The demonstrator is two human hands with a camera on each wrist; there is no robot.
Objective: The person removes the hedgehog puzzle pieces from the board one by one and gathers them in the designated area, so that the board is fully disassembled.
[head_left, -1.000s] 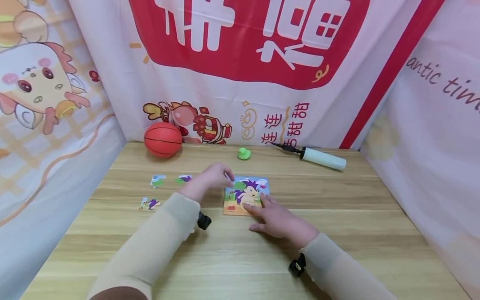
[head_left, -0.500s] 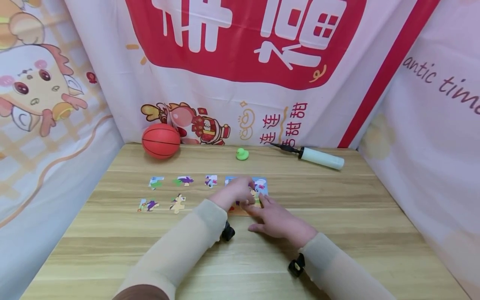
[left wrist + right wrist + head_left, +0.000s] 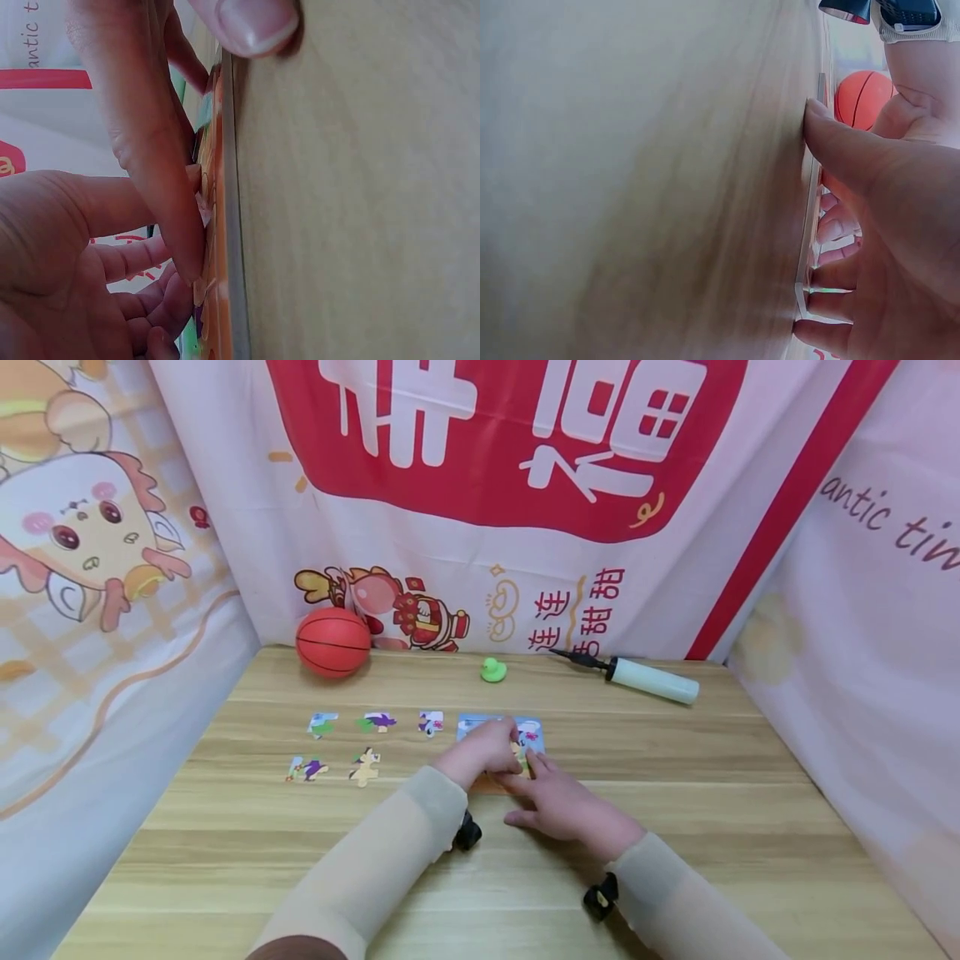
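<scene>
Looking down from the head camera, the person is working at a small puzzle board (image 3: 534, 733) lying flat near the middle of the wooden table (image 3: 675, 777). The left hand (image 3: 483, 750) is curling over the board's middle with its fingertips down on a piece, while the right hand (image 3: 558, 802) is lying flat along the near right edge, fingers stretched out and pressing the board still. To do this well, I would judge, the right hand should be keeping the board pinned while the left is working one edge of the piece loose and lifting gently rather than dragging it. Five loose pieces (image 3: 375, 722) are lying in two rows to the left, well apart from the board; an orange ball (image 3: 333, 642), a green duck (image 3: 492, 671) and a hand pump (image 3: 651, 680) are sitting at the far edge. From the left wrist, the left hand's fingers (image 3: 161, 187) are bearing down, tips touching the orange puzzle face (image 3: 219, 225), with the thumb (image 3: 247, 22) set against the table beside the board's edge; whether a piece is actually being pinched I cannot tell. From the right wrist, the right hand's thumb (image 3: 847, 150) is pressing at the board's thin edge (image 3: 808, 225), and its fingers are spread over the top, relaxed and gripping nothing.
</scene>
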